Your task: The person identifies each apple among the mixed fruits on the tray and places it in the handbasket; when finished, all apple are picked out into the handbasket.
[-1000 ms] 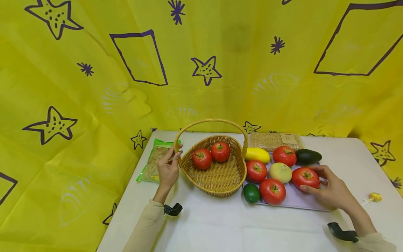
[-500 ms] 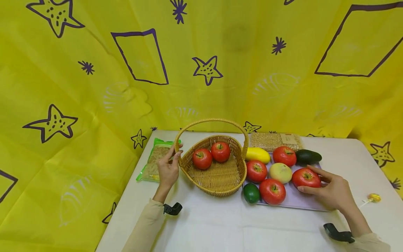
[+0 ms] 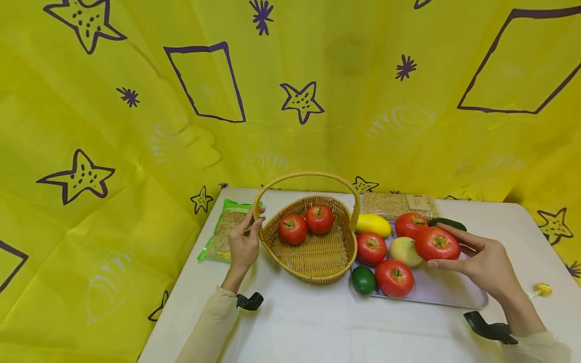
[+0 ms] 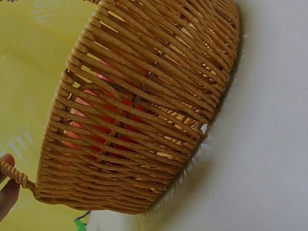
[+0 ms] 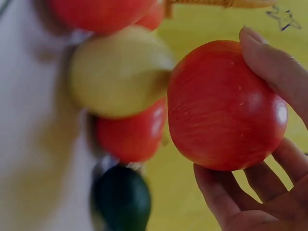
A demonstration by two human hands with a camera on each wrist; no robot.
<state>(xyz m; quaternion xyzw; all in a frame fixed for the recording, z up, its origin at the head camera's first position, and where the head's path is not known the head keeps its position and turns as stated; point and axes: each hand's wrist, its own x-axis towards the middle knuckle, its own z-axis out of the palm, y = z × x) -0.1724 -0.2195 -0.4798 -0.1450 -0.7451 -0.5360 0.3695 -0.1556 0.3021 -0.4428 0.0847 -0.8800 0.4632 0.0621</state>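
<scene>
My right hand (image 3: 487, 262) holds a red apple (image 3: 438, 244) between thumb and fingers, raised over the right part of a pale purple tray (image 3: 449, 292). The right wrist view shows this apple (image 5: 226, 106) gripped from its sides. At the left, my left hand (image 3: 244, 244) grips the handle of a wicker basket (image 3: 313, 262) near its base; in the left wrist view only fingertips (image 4: 7, 192) show at the handle. Two red apples (image 3: 292, 229) lie in the basket. On the tray are more red apples (image 3: 395, 278) and a pale yellow round fruit (image 3: 405, 252).
The tray also bears a yellow oblong fruit (image 3: 373, 225), a small green fruit (image 3: 363, 280) and a dark green one (image 3: 449, 223), partly hidden. Behind lies a bag of grain (image 3: 395, 205). A green-edged packet (image 3: 224, 232) lies left of the basket, a lollipop (image 3: 542, 289) far right.
My right hand has lifted the red apple off the tray, up and slightly left; it now overlaps the pale fruit in view. The left hand and basket have stayed put.
</scene>
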